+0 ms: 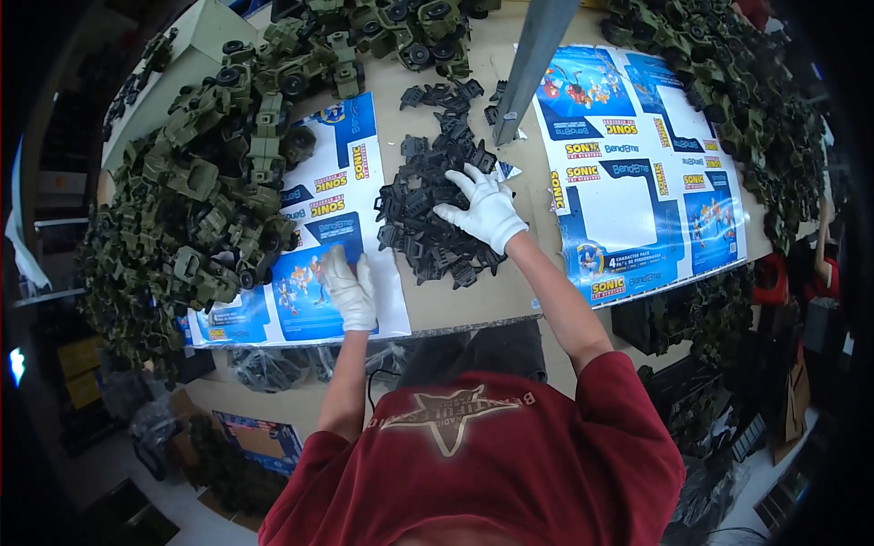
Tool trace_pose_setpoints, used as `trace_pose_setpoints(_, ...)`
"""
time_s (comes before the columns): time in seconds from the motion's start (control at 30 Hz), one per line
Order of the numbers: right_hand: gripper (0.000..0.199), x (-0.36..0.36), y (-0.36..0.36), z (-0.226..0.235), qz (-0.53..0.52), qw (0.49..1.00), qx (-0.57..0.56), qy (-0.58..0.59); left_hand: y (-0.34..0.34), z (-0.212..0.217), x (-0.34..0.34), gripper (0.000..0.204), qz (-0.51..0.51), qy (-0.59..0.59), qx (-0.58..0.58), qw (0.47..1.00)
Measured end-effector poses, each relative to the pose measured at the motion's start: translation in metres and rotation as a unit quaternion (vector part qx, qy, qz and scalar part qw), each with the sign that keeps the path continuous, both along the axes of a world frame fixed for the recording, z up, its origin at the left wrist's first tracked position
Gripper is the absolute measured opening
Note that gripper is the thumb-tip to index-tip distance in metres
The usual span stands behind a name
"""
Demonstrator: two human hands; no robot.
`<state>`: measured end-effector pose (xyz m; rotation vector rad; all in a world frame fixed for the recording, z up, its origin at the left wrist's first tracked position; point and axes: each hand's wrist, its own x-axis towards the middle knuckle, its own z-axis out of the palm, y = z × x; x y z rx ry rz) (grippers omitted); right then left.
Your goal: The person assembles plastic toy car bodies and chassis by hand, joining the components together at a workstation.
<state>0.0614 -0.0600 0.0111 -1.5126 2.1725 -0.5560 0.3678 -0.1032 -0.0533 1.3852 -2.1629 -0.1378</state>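
Observation:
Both my hands wear white gloves. My right hand point(482, 207) reaches into a pile of small black plastic parts point(428, 196) in the middle of the table, fingers spread over them. My left hand point(350, 288) lies flat on a flattened blue printed carton sheet point(341, 187) near the table's front edge, holding nothing that I can see. A heap of olive green toy vehicles point(214, 196) covers the left part of that sheet, just beyond my left hand.
A second flattened blue carton sheet point(637, 164) lies at the right. More green toy vehicles are piled at the back point(391, 32) and the right point(737, 91). A grey metal post point(533, 64) rises from the table's middle. Bags and boxes sit below the table edge.

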Motion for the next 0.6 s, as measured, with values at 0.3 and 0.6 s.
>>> trace_pose_setpoints(0.3,0.074,-0.049,-0.168,0.016,-0.270,0.933,-0.083,0.223,-0.028,-0.012,0.017,0.046,0.027,-0.078,-0.003,0.997)
trace_pose_setpoints(0.6,0.082,-0.062,-0.188,-0.031,-0.179,0.968,0.158,0.071,-0.031,-0.004,0.014,0.042,0.057,-0.082,0.051,0.994)
